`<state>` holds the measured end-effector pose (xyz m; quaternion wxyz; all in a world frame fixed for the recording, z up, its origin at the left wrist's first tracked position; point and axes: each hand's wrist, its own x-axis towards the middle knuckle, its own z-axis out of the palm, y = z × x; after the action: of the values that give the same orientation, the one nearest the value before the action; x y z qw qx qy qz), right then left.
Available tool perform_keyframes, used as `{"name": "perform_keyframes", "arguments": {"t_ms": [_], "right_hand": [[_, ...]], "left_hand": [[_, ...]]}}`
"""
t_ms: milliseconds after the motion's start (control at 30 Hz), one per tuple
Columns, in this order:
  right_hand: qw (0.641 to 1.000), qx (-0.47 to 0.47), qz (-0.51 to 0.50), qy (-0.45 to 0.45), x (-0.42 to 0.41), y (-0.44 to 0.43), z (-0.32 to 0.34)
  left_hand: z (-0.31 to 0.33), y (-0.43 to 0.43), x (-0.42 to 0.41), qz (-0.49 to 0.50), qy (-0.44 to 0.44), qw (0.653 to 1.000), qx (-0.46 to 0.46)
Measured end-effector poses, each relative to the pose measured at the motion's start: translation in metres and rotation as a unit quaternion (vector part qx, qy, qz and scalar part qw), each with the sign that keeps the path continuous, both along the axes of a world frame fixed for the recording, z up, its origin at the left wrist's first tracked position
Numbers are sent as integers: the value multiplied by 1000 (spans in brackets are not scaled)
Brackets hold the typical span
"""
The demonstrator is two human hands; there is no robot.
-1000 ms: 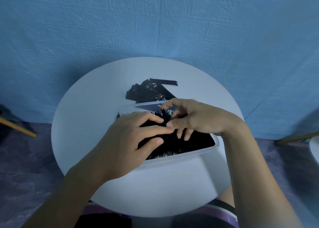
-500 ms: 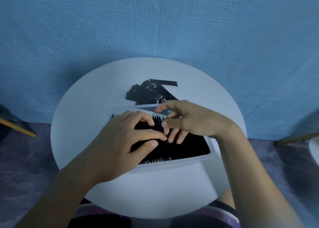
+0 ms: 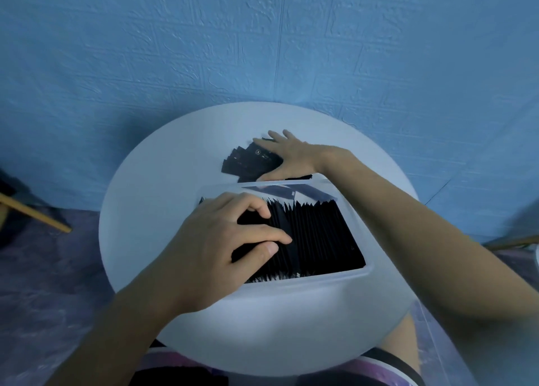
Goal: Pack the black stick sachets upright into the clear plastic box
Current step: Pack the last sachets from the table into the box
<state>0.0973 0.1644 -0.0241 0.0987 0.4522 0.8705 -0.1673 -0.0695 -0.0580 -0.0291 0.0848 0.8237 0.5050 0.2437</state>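
Observation:
The clear plastic box (image 3: 320, 276) sits on the near half of the round white table (image 3: 145, 210). Many black stick sachets (image 3: 318, 234) stand upright inside it, packed in rows. My left hand (image 3: 221, 251) lies over the box's left part, its fingers bent and pressing on the sachet tops. Behind the box a loose pile of black sachets (image 3: 248, 163) lies flat on the table. My right hand (image 3: 291, 158) reaches over the box and rests spread on the pile's right side, with the thumb at the pile's near edge.
A blue textured wall (image 3: 262, 50) rises just behind the table. A wooden leg (image 3: 35, 215) slants at the left over the purple floor, another wooden piece (image 3: 513, 241) at the right. My lap is at the bottom edge.
My right hand left the box and moved back onto the loose pile. My left hand stayed on the packed sachets. The view shifted slightly.

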Motion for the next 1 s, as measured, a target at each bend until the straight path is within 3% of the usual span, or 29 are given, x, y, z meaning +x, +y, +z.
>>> {"name": "perform_keyframes", "arguments": {"t_ms": [200, 333, 567, 667, 800, 1000], "right_hand": [[996, -42, 41, -70, 6, 2, -9], [997, -41, 5, -58, 23, 9, -14], [996, -51, -72, 23, 72, 8, -14], [983, -50, -102, 144, 84, 0, -8], [926, -49, -201, 316, 112, -13, -11], [926, 32, -270, 261, 129, -19, -35]], "left_hand": [[0, -1, 1, 4, -1, 1000, 3], [-1, -1, 1, 4, -3, 1000, 3], [-1, -1, 0, 6, 0, 1000, 1], [-2, 1, 0, 7, 0, 1000, 4], [-2, 1, 0, 7, 1, 1000, 5], [-2, 6, 3, 5, -9, 1000, 3]]}}
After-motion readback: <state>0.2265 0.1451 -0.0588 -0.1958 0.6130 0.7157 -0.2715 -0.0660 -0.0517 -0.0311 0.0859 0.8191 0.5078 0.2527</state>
